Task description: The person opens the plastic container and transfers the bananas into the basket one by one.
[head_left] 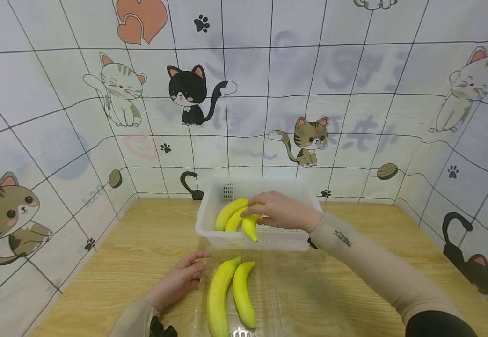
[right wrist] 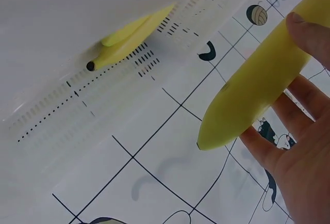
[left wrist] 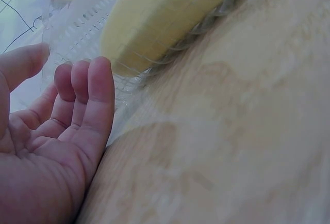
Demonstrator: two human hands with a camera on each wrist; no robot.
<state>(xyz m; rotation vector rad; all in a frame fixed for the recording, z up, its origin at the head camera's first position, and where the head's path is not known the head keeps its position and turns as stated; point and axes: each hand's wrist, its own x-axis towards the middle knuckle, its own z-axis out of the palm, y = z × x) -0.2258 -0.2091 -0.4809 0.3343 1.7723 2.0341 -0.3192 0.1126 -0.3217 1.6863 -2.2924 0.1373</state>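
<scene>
My right hand (head_left: 279,210) grips a yellow banana (head_left: 250,227), thumb on one side and fingers on the other; in the right wrist view the held banana (right wrist: 258,87) tilts across the view. This is over the front left of a white perforated plastic basket (head_left: 203,228). Inside lie two more bananas (head_left: 230,211), side by side. Nearer me, a clear plastic tray (head_left: 271,299) carries a large banana (head_left: 218,299) and a smaller banana (head_left: 244,295). My left hand (head_left: 180,278) lies at the tray's left edge, its fingers (left wrist: 99,92) loosely bent and holding nothing.
A light wood table (head_left: 142,234) bears the basket at its back, close to the wall. White sheeting (head_left: 252,112) with grid lines and cartoon cats surrounds the table at the back and both sides.
</scene>
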